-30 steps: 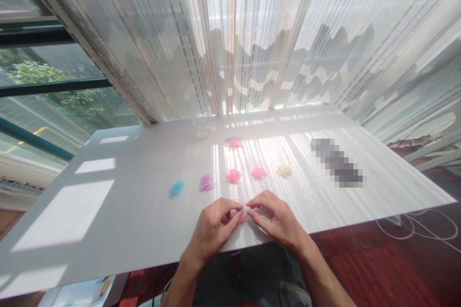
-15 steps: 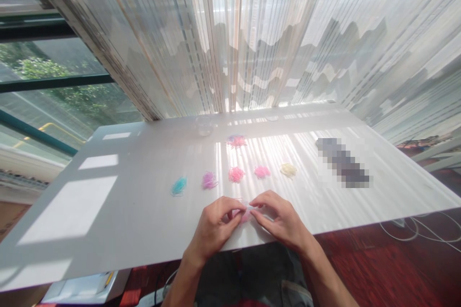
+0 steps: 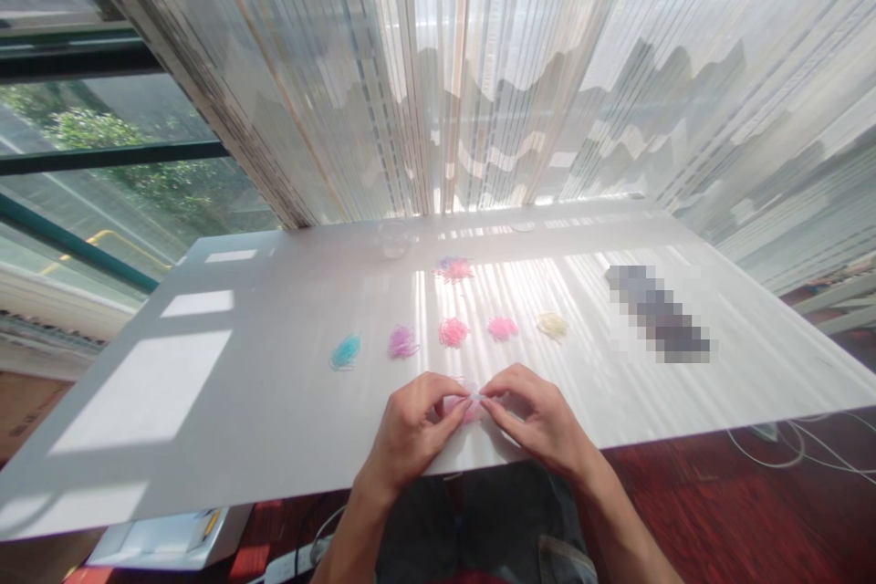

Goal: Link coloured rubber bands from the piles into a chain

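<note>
My left hand and my right hand meet near the front edge of the table, thumb and forefinger pinched on each. Between the fingertips is a small thin pale-blue piece, too small to make out clearly. Just under the fingers lies a pink and pale mixed pile, partly hidden by them. Beyond the hands, small heaps of thin loop-like pieces form a row: teal, purple, coral, pink and pale yellow. Farther back is a mixed-colour heap.
On the white table a clear round container stands at the back, with a clear disc to its right. A blurred-out dark object lies at right. Striped curtains hang behind the table.
The view has shifted slightly, so the table sits a little farther right. My right hand's fingertips have closed in toward my left's, and the pale-blue piece shows between them.
</note>
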The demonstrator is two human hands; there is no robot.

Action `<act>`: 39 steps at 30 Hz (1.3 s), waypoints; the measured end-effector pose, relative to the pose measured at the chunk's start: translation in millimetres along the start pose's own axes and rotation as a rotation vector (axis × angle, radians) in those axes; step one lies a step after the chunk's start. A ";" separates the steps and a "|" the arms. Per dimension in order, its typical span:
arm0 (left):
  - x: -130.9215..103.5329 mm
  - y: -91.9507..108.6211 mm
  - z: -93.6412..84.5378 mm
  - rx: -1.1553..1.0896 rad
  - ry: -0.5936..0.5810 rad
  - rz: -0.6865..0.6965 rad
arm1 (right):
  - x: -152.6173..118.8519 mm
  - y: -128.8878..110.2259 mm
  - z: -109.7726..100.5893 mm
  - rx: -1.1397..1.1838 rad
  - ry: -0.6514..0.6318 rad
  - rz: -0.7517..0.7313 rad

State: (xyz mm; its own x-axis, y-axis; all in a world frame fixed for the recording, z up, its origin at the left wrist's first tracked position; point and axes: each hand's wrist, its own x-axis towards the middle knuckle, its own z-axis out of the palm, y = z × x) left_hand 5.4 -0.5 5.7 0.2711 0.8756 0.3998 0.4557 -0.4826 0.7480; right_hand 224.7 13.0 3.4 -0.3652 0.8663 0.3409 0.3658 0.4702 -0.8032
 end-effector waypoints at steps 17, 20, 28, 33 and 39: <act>-1.2 -1.0 -0.5 0.014 0.036 0.015 | 1.2 -4.4 -2.8 0.021 0.030 0.004; -1.3 -0.9 -0.1 0.021 0.039 0.014 | 1.8 -5.5 -3.5 0.018 0.044 0.015; -0.1 1.5 -0.6 0.038 0.070 0.005 | 1.5 -8.2 -4.8 0.019 0.089 0.062; -0.3 2.1 -1.1 0.050 0.083 0.011 | 2.4 -9.3 -5.0 0.024 0.103 0.083; -0.3 2.9 -1.3 0.041 0.082 0.006 | 2.6 -10.1 -5.0 0.030 0.100 0.086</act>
State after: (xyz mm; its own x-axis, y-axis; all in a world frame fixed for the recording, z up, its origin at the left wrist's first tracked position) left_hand 5.5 -2.1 8.4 0.2039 0.8708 0.4473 0.4891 -0.4864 0.7240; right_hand 224.3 11.4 14.8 -0.2457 0.9163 0.3162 0.3661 0.3897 -0.8451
